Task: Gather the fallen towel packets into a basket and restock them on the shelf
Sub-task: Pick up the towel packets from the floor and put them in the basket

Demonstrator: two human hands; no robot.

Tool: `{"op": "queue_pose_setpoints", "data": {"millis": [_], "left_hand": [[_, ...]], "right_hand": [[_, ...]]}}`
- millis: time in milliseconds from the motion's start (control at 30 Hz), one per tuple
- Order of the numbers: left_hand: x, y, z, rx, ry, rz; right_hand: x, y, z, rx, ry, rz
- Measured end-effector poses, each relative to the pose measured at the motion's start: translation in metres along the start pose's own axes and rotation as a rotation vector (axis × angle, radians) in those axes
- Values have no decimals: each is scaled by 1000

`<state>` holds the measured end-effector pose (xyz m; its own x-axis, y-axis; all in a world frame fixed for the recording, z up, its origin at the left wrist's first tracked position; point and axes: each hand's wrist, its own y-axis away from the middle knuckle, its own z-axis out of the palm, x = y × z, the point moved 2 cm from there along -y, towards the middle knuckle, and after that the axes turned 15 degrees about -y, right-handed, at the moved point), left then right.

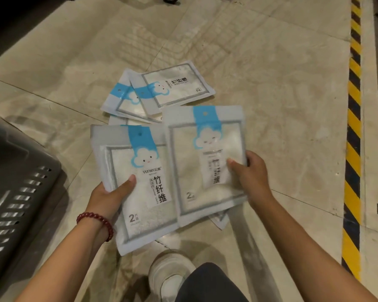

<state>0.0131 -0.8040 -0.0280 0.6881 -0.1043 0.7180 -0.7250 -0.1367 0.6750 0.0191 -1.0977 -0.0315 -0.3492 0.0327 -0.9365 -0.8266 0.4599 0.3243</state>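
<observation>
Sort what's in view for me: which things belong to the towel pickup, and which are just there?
Belongs to the job:
- packet in the left hand
- packet in the right hand
- packets on the floor
- grey basket

Just there:
- yellow-black floor stripe
- white shoe
- red bead bracelet

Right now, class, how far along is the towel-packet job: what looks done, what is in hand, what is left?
Done: little shows; the grey basket stands at the left, its inside out of view. In hand: the left hand grips one packet, the right hand another packet. Left: at least two packets on the floor remain to gather, then restocking; no shelf is visible.
</observation>
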Motion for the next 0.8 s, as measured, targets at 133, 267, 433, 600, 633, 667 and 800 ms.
{"op": "queue_pose_setpoints", "data": {"millis": [133,267,433,600,633,667,800], "left_hand": [[-1,8,6,-71,27,-8],[0,10,4,-52,18,4],[0,3,-4,-14,25,-11],[2,-2,-14,69,32,-6],[2,-2,-15,81,34,-7],[3,-2,-15,89,40,-5],[7,-4,-13,125,70,37]], "right_hand": [[2,34,62,-146,103,-51],[14,58,101,-298,78,-15],[21,24,80,-227,149,-47],[42,-34,20,-138,899,10],[48,-37,13,-176,1003,61],[54,-38,10,-204,1054,98],[59,-31,19,-108,1218,-93]]}}
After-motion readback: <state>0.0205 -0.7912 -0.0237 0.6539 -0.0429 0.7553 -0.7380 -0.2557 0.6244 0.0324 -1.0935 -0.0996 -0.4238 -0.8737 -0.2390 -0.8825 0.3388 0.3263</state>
